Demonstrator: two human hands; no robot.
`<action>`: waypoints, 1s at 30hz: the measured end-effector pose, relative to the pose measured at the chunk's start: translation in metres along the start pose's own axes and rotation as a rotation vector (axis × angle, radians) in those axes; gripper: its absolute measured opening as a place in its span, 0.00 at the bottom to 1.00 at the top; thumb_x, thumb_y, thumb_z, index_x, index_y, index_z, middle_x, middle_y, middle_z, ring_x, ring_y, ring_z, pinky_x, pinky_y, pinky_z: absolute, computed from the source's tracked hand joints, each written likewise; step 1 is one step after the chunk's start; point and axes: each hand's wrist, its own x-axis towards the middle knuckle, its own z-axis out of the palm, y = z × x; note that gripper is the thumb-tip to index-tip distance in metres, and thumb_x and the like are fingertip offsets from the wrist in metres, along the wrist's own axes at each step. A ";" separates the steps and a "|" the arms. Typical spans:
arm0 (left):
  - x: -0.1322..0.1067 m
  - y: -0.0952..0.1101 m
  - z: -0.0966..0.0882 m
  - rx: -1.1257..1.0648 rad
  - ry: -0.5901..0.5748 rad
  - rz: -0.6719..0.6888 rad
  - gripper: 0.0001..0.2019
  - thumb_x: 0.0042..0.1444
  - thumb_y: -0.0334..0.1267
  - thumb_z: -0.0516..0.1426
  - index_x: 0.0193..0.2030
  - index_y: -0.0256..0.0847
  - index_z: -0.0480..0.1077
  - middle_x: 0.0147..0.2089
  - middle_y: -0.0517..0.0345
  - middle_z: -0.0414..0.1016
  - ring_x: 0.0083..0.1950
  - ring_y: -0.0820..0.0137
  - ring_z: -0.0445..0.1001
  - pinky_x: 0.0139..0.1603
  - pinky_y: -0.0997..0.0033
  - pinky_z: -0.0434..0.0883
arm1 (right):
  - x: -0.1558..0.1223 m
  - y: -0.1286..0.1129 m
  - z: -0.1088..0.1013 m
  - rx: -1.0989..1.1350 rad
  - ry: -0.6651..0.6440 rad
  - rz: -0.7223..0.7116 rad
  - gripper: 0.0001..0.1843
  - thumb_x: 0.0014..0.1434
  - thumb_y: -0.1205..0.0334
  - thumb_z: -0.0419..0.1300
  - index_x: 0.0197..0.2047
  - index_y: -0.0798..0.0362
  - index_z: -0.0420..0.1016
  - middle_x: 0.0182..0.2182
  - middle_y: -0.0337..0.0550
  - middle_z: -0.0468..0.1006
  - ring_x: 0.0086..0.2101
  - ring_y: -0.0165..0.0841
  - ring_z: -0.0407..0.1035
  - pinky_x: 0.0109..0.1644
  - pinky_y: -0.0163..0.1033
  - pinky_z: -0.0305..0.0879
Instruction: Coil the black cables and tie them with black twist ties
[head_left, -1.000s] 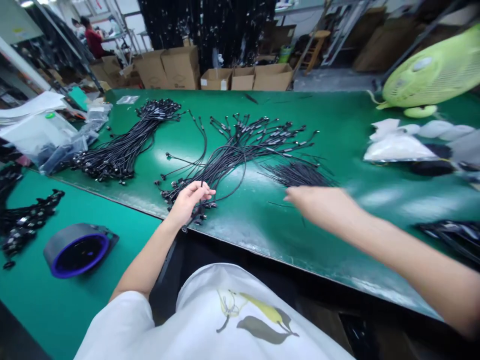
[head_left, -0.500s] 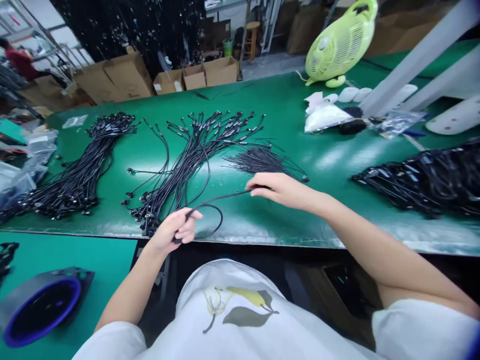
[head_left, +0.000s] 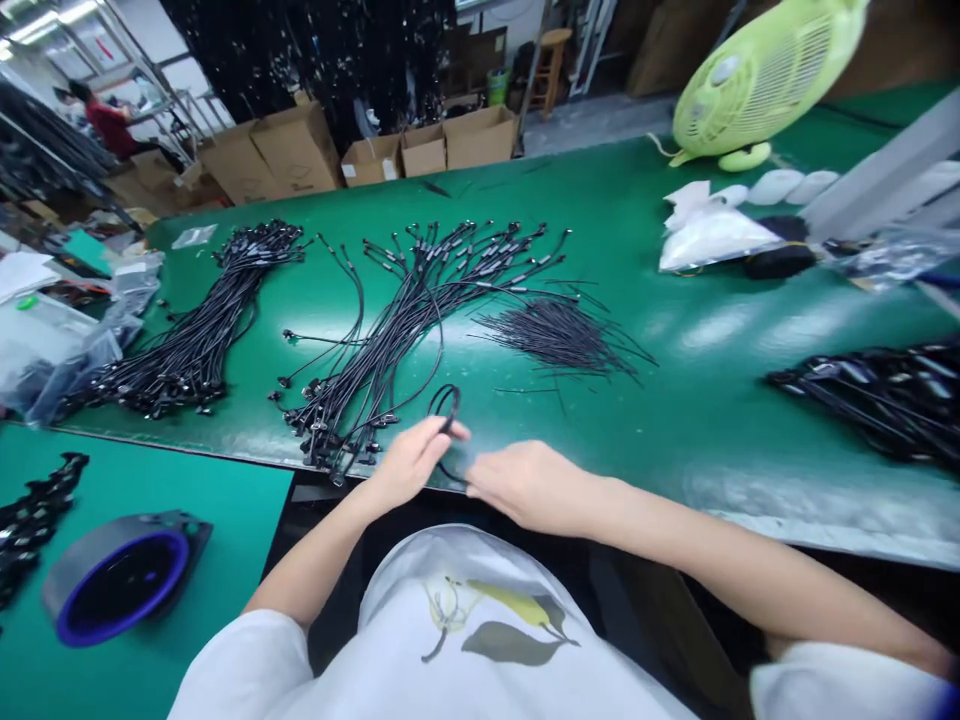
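My left hand [head_left: 416, 462] grips a thin black cable [head_left: 446, 405] at the green table's front edge, with a small loop of it standing above the fingers. The cable runs down to the fingertips of my right hand [head_left: 529, 487], which closes over it close to my left hand. Just left of my hands, a loose fan of black connector cables [head_left: 420, 320] spreads across the green-topped workbench [head_left: 675, 420]. A bunch of thin bare-ended wires [head_left: 559, 338] lies to its right. A second cable bundle [head_left: 195, 335] lies further left.
A heap of black cables in plastic [head_left: 862, 400] lies at the right. White bags [head_left: 712, 240] and a lime-green fan [head_left: 765, 90] stand beyond it. A lower teal bench [head_left: 150, 480] holds a blue-rimmed grey round container [head_left: 124, 580]. Cardboard boxes [head_left: 300, 150] and a person in red [head_left: 112, 130] are behind.
My right hand has moved left, close to my left hand, near the table's edge. The cable, long and stretched between my hands before, now forms a small tight loop.
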 end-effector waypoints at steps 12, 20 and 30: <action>-0.004 -0.013 0.027 -0.422 -0.031 -0.100 0.25 0.62 0.57 0.49 0.25 0.37 0.65 0.26 0.55 0.67 0.36 0.67 0.70 0.43 0.65 0.65 | 0.035 0.016 0.053 1.292 0.689 0.639 0.20 0.59 0.47 0.59 0.25 0.54 0.66 0.19 0.33 0.61 0.20 0.23 0.51 0.23 0.30 0.49; -0.014 -0.029 0.037 0.103 -0.092 -0.097 0.21 0.64 0.50 0.49 0.55 0.36 0.64 0.45 0.47 0.71 0.44 0.64 0.70 0.48 0.62 0.67 | 0.044 0.005 0.051 1.794 0.837 0.759 0.20 0.53 0.46 0.65 0.38 0.51 0.66 0.21 0.28 0.56 0.17 0.19 0.39 0.17 0.27 0.35; -0.005 -0.028 0.044 -0.165 -0.338 -0.219 0.22 0.63 0.55 0.47 0.31 0.38 0.65 0.28 0.57 0.67 0.32 0.69 0.69 0.44 0.63 0.69 | 0.006 0.006 0.011 0.663 0.628 0.447 0.20 0.67 0.46 0.48 0.45 0.53 0.70 0.36 0.44 0.71 0.38 0.33 0.68 0.43 0.40 0.66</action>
